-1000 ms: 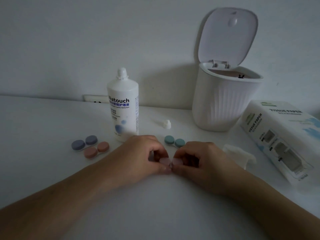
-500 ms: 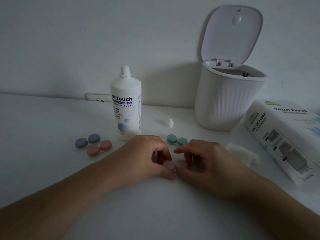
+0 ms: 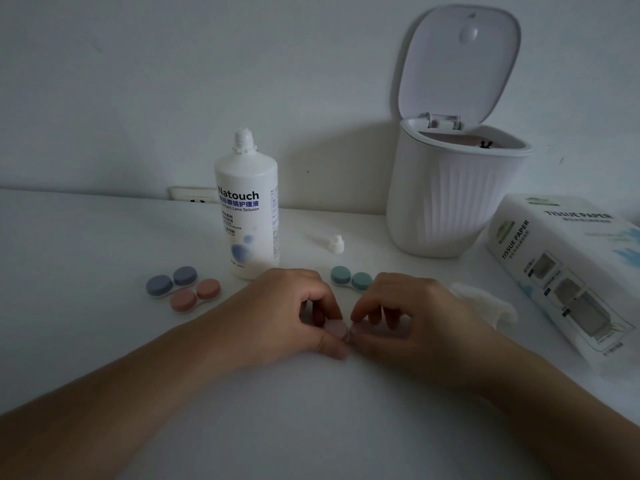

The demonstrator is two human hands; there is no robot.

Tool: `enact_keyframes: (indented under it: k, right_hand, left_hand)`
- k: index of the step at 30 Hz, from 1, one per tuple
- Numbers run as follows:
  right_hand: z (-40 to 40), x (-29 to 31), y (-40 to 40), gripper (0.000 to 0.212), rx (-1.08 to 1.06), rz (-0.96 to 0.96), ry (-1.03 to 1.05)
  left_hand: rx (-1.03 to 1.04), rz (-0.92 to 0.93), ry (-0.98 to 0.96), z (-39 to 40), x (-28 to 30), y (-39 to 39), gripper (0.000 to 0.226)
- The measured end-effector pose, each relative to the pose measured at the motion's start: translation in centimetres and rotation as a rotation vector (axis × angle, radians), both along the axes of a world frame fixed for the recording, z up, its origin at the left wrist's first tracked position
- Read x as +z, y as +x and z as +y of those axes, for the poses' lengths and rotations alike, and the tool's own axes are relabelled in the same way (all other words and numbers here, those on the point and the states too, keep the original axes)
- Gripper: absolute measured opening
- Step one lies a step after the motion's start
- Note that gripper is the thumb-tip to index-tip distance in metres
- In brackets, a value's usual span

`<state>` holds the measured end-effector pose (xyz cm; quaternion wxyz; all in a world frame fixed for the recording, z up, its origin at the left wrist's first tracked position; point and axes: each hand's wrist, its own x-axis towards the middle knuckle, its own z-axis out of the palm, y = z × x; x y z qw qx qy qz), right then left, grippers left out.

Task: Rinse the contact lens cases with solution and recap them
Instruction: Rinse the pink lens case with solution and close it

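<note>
From the head view, both hands meet low on the white surface (image 3: pixel 104 258). The left hand (image 3: pixel 280 313) pinches a pink case (image 3: pixel 337 329) by one cap, and the fingers (image 3: pixel 360 311) of the right hand (image 3: pixel 415 317) pinch its other cap. The caps are small and may be wet, so one could slip and roll away. A crooked twist could leave a cap loose and leaky. The bottle (image 3: pixel 247 209) stands open just behind the left hand; a bump could tip it and spill.
</note>
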<state>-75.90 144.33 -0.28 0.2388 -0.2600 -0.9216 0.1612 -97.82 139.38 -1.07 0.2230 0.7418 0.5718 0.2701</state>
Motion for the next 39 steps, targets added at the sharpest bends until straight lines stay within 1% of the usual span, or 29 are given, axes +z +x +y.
enact_keyframes:
  k: [1, 4, 5, 6, 8, 9, 11, 12, 15, 16, 20, 22, 23, 26, 27, 30, 33, 34, 38, 39]
  right_hand:
    - [-0.02, 0.02, 0.03, 0.010, 0.021, 0.008, -0.022]
    - [-0.05, 0.11, 0.25, 0.027, 0.092, 0.035, -0.092]
    - [-0.06, 0.04, 0.28, 0.028, 0.097, 0.042, -0.099]
    - [-0.06, -0.05, 0.23, 0.024, 0.083, 0.048, -0.093]
    - [-0.01, -0.23, 0.06, 0.013, 0.013, 0.035, -0.011]
    - [0.00, -0.24, -0.05, 0.011, -0.013, 0.016, 0.033]
    - [-0.04, -0.21, -0.10, 0.007, -0.012, -0.005, 0.052]
    - [-0.08, -0.12, -0.03, 0.010, 0.011, -0.010, 0.038]
    - [-0.15, 0.18, 0.28, 0.027, 0.054, -0.005, -0.039]
    - [-0.16, 0.18, 0.29, 0.027, 0.052, 0.003, -0.047]
    - [-0.26, 0.03, -0.10, 0.017, -0.014, -0.005, 0.009]
    - [-0.25, 0.13, -0.16, 0.013, -0.010, -0.031, 0.021]
    - [-0.29, 0.24, -0.10, 0.014, 0.001, -0.042, 0.008]
    - [-0.41, 0.58, 0.21, 0.032, 0.027, -0.077, -0.051]
    - [-0.37, 0.58, 0.25, 0.033, 0.026, -0.078, -0.059]
    - [-0.28, 0.36, 0.11, 0.022, -0.014, -0.060, -0.029]
    - [-0.30, 0.21, -0.14, 0.013, -0.016, -0.088, -0.001]
    - [-0.34, 0.21, -0.12, 0.015, -0.008, -0.103, -0.008]
    - [-0.28, 0.33, 0.20, 0.037, -0.007, -0.118, -0.041]
    - [-0.23, 0.27, 0.18, 0.039, -0.011, -0.114, -0.038]
  left_hand:
    - [-0.002, -0.003, 0.001, 0.02, -0.02, -0.02, 0.033]
    - [-0.003, -0.012, 0.021, 0.01, -0.10, -0.04, 0.029]
    - [-0.004, -0.013, 0.025, 0.01, -0.13, -0.04, 0.029]
    - [-0.003, -0.015, 0.023, 0.02, -0.14, -0.03, 0.030]
    - [-0.004, -0.009, 0.012, 0.07, -0.12, -0.06, 0.034]
    - [-0.006, 0.000, 0.008, 0.11, -0.12, -0.09, 0.035]
    - [-0.008, 0.010, 0.003, 0.14, -0.08, -0.12, 0.035]
    - [-0.008, 0.009, 0.002, 0.12, -0.08, -0.14, 0.035]
    - [-0.008, -0.004, 0.010, 0.14, -0.13, -0.10, 0.033]
    - [-0.011, -0.009, 0.012, 0.14, -0.14, -0.08, 0.032]
    - [-0.017, 0.000, 0.021, 0.18, -0.22, -0.17, 0.032]
    - [-0.016, 0.010, 0.023, 0.22, -0.25, -0.24, 0.034]
    - [-0.016, 0.008, 0.024, 0.26, -0.26, -0.26, 0.033]
    - [-0.016, -0.005, 0.021, 0.22, -0.25, -0.26, 0.033]
    - [-0.014, -0.005, 0.018, 0.20, -0.25, -0.27, 0.034]
    - [-0.004, -0.001, 0.009, 0.17, -0.19, -0.21, 0.033]
    - [0.002, 0.005, -0.002, 0.12, -0.04, -0.09, 0.032]
    - [0.003, 0.007, -0.003, 0.08, 0.02, -0.05, 0.031]
    - [-0.003, 0.002, 0.009, -0.08, 0.18, 0.02, 0.028]
    - [-0.002, 0.003, 0.011, -0.09, 0.21, 0.02, 0.028]
